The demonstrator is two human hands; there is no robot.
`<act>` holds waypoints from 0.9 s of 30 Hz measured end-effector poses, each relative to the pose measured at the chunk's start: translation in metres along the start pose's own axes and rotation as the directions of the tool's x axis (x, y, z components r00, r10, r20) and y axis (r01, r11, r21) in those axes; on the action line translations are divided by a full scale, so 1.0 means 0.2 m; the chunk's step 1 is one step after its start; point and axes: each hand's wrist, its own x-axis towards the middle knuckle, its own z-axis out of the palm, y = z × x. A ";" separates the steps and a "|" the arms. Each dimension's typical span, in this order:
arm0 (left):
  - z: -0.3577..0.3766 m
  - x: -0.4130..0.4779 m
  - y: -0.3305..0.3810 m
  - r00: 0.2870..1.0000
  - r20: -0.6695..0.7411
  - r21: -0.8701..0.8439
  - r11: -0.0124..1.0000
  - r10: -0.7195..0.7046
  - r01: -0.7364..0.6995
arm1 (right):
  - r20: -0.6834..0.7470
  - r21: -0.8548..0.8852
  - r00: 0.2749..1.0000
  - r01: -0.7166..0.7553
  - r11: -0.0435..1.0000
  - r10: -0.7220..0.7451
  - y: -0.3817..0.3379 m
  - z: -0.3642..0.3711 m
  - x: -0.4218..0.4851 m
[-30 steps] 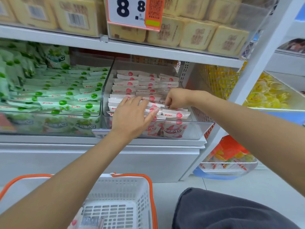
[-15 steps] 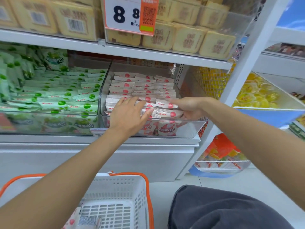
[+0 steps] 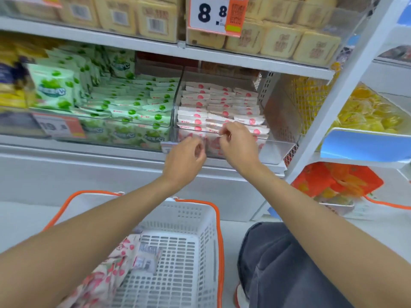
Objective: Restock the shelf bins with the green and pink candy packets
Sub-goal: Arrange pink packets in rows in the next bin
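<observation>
Pink packets (image 3: 219, 105) fill the clear bin (image 3: 278, 150) toward the shelf's (image 3: 89, 152) right end; green packets (image 3: 138, 103) fill the bin just left of it; left hand (image 3: 184, 158) and right hand (image 3: 239, 143) sit at the pink bin's front edge, fingers curled; blur hides whether either grips a packet.
</observation>
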 end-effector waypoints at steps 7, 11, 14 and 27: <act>-0.05 -0.55 -0.68 0.596 0.664 0.420 0.884 -0.452 0.203 | 0.645 0.038 0.764 -0.001 0.999 -0.024 -0.07 0.53 -0.51; 0.00 -0.77 -0.97 0.387 0.688 0.609 0.778 -0.614 0.153 | 0.866 -0.047 0.499 -0.014 0.999 0.047 0.00 0.80 -0.71; 0.10 -0.92 -1.08 0.348 0.694 0.626 0.767 -0.630 0.142 | 0.918 -0.089 0.378 -0.089 0.992 0.116 0.08 0.95 -0.83; 0.42 -1.26 -1.19 0.338 0.831 0.556 0.671 -0.442 -0.490 | 0.927 -0.197 0.242 -0.340 0.920 0.288 0.30 1.06 -1.09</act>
